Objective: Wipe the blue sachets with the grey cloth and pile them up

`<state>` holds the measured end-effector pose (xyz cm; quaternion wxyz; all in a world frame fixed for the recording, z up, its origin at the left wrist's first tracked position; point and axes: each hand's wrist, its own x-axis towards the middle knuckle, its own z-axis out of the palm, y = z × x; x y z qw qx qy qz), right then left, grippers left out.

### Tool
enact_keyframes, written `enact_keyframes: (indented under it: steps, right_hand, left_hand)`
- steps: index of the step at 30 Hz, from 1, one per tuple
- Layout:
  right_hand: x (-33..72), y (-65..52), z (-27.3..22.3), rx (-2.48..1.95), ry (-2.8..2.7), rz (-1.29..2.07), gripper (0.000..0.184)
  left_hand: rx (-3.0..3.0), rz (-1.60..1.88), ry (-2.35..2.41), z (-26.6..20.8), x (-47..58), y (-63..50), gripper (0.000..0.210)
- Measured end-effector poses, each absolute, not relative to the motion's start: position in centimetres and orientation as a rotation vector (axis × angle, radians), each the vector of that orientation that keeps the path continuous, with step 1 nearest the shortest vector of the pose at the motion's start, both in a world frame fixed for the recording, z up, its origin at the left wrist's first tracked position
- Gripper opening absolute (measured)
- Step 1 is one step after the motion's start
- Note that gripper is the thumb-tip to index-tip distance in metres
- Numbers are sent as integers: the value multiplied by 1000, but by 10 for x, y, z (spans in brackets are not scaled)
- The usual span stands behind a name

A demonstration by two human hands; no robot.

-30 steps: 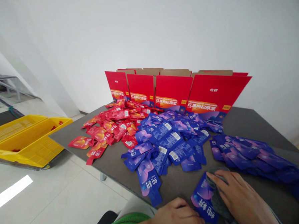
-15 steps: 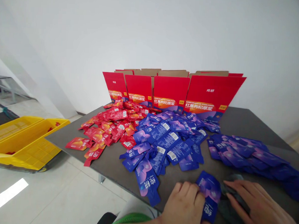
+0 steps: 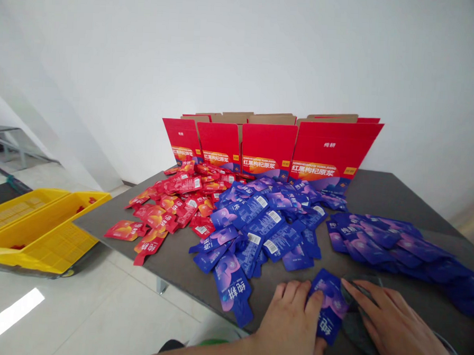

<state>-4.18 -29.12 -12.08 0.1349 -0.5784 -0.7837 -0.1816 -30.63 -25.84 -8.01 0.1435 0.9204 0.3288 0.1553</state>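
Observation:
Near the front edge of the table, my left hand (image 3: pixel 288 323) grips a blue pouch (image 3: pixel 329 304) by its left edge, with the thumb at the lower end. The pouch has a pink-purple print and a narrow spout end pointing towards me. My right hand (image 3: pixel 396 323) is bent around a dark grey-green cloth (image 3: pixel 358 329), its fingertips at the pouch's right edge. Part of the cloth is hidden under that hand. Just left of my left hand lies another blue pouch (image 3: pixel 231 286), at the front of a heap of blue pouches (image 3: pixel 274 216).
Overlapping rows of blue pouches (image 3: pixel 392 244) lie on the right of the dark table (image 3: pixel 379 201). Red pouches (image 3: pixel 176 201) are heaped at the left. Open red cartons (image 3: pixel 268 147) stand behind, near the wall. Yellow crates (image 3: pixel 54 242) sit beyond the table's left edge.
My right hand and the cloth have shifted slightly left, and the fingertips are now against the pouch's edge. The pouch has turned a little in my left hand.

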Motion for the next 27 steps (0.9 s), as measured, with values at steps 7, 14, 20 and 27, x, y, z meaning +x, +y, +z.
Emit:
enact_keyframes:
  steps: [7,14,20,27]
  right_hand:
    - [-43,-291,-121,-1731,-2210,-514,42]
    - [-45,-291,-119,-1691,-2225,-583,41]
    - [-45,-277,-95,-1810,-2037,-490,52]
    - [-53,-258,-70,-1789,-1989,554,38]
  left_hand:
    - [2551,396,1057,-68,-292,-240,83]
    - [2448,217,1046,-53,-283,-225,60]
    - [2185,209,786,-34,-295,-197,23]
    - [1928,181,688,-36,-294,-172,25]
